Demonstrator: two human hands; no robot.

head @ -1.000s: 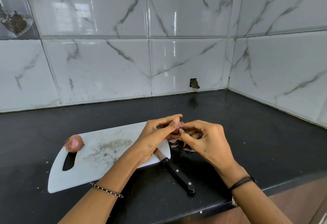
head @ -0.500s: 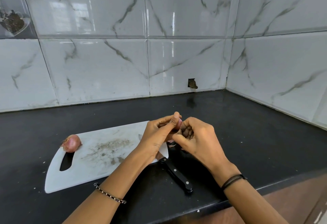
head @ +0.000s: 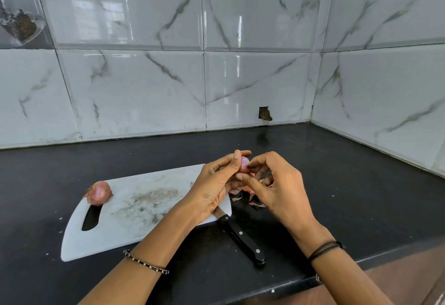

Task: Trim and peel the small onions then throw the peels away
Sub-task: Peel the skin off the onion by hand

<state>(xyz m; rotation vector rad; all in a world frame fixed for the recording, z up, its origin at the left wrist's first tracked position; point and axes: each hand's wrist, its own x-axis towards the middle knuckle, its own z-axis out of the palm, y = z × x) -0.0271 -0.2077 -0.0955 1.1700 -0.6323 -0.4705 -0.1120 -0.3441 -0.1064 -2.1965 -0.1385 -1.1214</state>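
Left hand [head: 212, 184] gripped small onion [head: 245, 164], right hand [head: 277, 184] pinched it, peeling; more bare pink showed than before. Unpeeled onion [head: 98, 192] waited, 9 o'clock.

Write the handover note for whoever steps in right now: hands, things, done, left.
Hands: left hand grips the held onion; right hand pinches at its skin.
The second onion, skin on, lies on the cutting board near its handle slot.
The knife lies at the board's right corner, handle on the counter; loose peels lie on the counter beside it.
Done: held onion looks partly peeled.
Left: finish it, trim and peel the second onion, throw peels away.
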